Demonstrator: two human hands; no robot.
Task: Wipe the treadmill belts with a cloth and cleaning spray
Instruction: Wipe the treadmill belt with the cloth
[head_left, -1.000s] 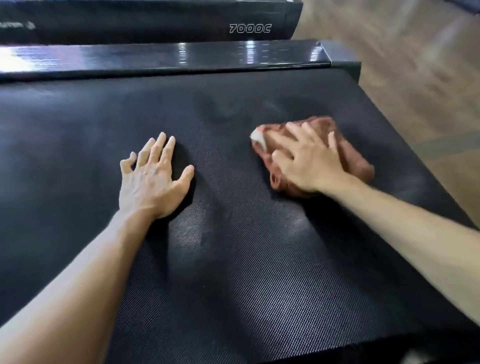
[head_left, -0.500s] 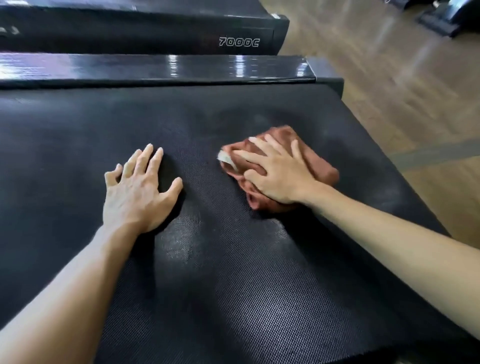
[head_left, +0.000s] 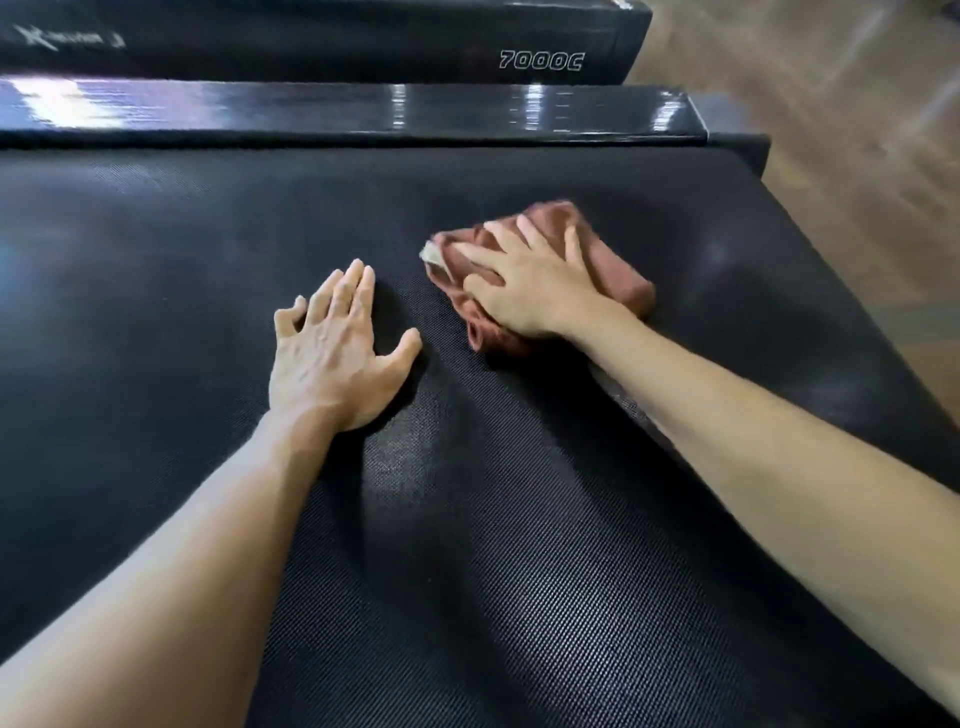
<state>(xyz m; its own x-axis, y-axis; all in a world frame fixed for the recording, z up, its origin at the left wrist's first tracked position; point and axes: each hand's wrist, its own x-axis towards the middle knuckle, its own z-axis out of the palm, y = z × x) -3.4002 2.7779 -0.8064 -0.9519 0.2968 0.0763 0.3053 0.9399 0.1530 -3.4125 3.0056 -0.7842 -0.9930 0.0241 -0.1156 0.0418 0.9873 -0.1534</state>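
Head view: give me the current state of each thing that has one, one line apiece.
left hand: flat on the belt, fingers straight, holding nothing.
right hand: pressing on the cloth, fingers spread over it.
cloth: reddish-brown, bunched, lying on the belt under the right hand.
treadmill belt: black, textured, with faint dull patches.
side rail: glossy, reflecting light.

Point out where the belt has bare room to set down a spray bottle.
Bare belt lies left of the left hand, up to the glossy side rail; more lies near the camera, between the forearms. The middle is crowded: the right hand presses the cloth close beside the left hand.
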